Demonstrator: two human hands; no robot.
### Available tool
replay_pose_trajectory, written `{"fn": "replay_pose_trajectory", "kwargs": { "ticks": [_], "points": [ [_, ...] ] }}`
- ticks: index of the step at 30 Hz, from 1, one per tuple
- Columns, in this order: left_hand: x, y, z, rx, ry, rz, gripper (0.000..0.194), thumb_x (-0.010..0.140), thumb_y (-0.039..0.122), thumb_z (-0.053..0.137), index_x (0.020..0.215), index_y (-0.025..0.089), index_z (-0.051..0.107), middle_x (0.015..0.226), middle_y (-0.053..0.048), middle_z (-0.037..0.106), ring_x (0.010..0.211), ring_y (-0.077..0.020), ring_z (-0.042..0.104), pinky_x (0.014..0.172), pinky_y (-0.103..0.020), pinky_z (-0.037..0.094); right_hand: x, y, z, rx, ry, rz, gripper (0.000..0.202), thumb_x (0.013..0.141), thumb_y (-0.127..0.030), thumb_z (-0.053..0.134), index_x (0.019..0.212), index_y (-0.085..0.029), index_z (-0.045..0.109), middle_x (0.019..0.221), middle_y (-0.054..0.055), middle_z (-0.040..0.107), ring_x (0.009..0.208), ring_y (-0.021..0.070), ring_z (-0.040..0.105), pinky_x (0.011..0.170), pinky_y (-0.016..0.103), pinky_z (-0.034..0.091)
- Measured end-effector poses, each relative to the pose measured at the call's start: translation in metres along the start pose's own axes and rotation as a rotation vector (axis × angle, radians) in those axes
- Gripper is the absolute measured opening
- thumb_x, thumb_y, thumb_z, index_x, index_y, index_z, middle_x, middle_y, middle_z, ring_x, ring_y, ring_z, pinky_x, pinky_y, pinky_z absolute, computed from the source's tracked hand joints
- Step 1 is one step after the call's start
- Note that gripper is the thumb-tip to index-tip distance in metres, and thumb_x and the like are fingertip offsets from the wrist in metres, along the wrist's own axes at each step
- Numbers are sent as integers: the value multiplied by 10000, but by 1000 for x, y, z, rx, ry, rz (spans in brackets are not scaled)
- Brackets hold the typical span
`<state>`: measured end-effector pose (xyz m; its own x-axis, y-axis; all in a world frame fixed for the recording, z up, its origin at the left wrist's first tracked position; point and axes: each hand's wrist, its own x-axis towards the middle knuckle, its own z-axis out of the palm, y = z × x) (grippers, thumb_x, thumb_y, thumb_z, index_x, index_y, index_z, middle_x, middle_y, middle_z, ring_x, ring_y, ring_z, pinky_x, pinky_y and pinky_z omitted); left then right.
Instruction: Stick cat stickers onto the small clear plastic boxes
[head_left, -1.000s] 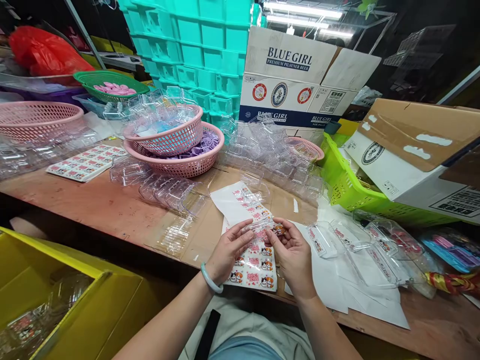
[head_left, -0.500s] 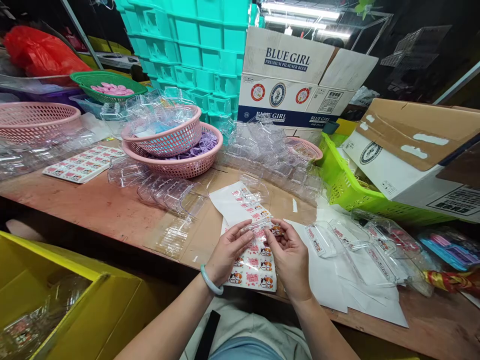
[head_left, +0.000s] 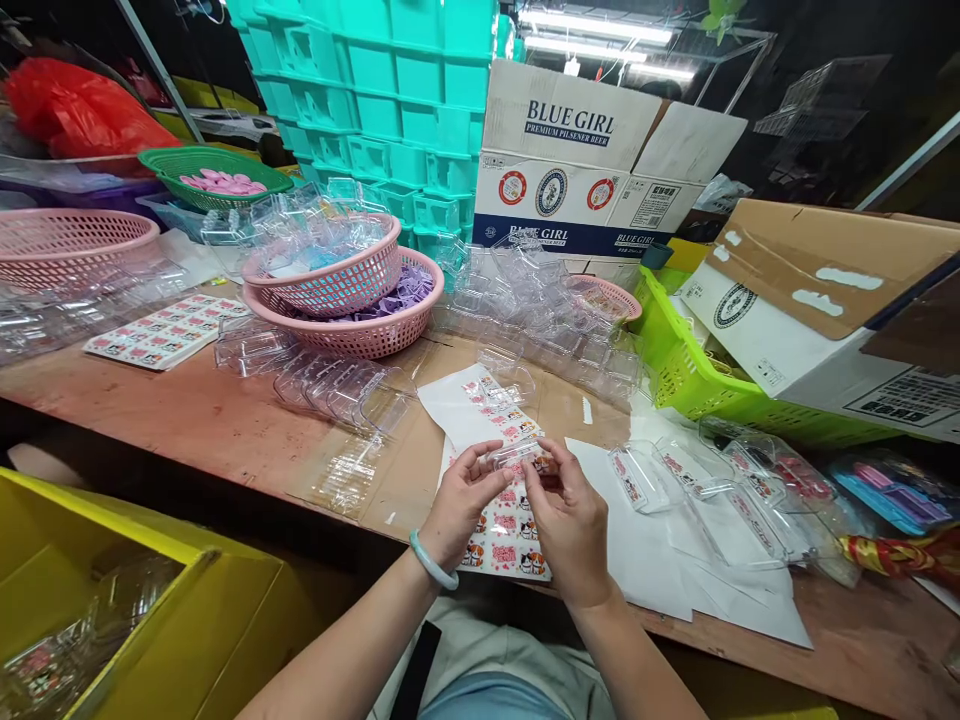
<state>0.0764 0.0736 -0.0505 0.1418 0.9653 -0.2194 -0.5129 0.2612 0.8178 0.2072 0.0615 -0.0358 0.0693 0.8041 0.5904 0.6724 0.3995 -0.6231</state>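
Observation:
Between my two hands is a small clear plastic case [head_left: 516,453], held by its ends above a sheet of cat stickers [head_left: 504,552]. My left hand [head_left: 466,505], below which a pale green bangle circles the wrist, pinches one end with thumb and fingers. At the other end, my right hand [head_left: 571,520] is closed with its thumb pressed near a sticker showing an orange cat. Whether that sticker is stuck to the case cannot be made out. Several clear cases with stickers [head_left: 636,478] lie on white backing paper [head_left: 651,575] to the right.
Clear plastic cases [head_left: 334,390] lie left of the sheet, with more piled [head_left: 536,300] behind. Pink baskets [head_left: 337,338] stand at the back left near a sticker stack [head_left: 161,332]. A lime basket [head_left: 697,385] and cartons [head_left: 570,190] border the right and back. A yellow bin [head_left: 217,600] sits lower left.
Both hands have shifted slightly, and my right hand has turned a little inward, its thumb pressing nearer the case. The case stays between them. The camera view has moved slightly.

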Motion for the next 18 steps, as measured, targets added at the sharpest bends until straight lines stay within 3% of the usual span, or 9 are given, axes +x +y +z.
{"fn": "replay_pose_trajectory", "kwargs": {
  "ticks": [3,6,9,12,15,18],
  "points": [
    [1,-3,1,8,-13,21,495,713,283,763,1147,156,559,1081,-120,692,988,-208,646,911,-342,474,-2,2,-1,-112,38,-151,307,894,-184,577,1197,-190,534,964,71,681,805,172,661,750,295,552],
    [1,-4,3,28,-10,50,520,696,283,777,1151,152,563,1073,-120,695,985,-204,649,910,-329,476,-5,11,-1,-141,71,-161,372,895,-180,575,1255,-210,486,981,72,655,800,171,640,764,314,546],
    [-2,-1,5,55,35,52,539,683,301,785,1158,160,572,1025,-100,703,962,-198,655,879,-306,491,-1,24,-5,-149,164,-62,431,910,-192,528,1327,-226,425,1044,90,593,863,185,609,845,376,524],
    [-8,5,10,97,52,37,543,693,323,776,1172,171,572,1004,-90,702,945,-202,658,856,-303,503,6,29,-14,-8,265,160,514,893,-276,550,1371,-244,364,1205,118,490,985,206,574,925,436,487],
    [-14,9,19,128,-35,40,538,707,325,767,1185,176,573,1053,-101,692,1007,-225,643,889,-320,496,10,23,-28,313,64,376,834,762,-393,715,1433,-276,232,1373,128,412,1155,241,531,988,439,452],
    [-17,9,27,137,-168,4,527,709,316,768,1188,193,588,1129,-103,674,1071,-251,623,954,-354,470,10,17,-51,586,-254,550,772,762,-451,701,1396,-234,317,1231,118,563,1100,236,588,956,408,475]
  ]
}}
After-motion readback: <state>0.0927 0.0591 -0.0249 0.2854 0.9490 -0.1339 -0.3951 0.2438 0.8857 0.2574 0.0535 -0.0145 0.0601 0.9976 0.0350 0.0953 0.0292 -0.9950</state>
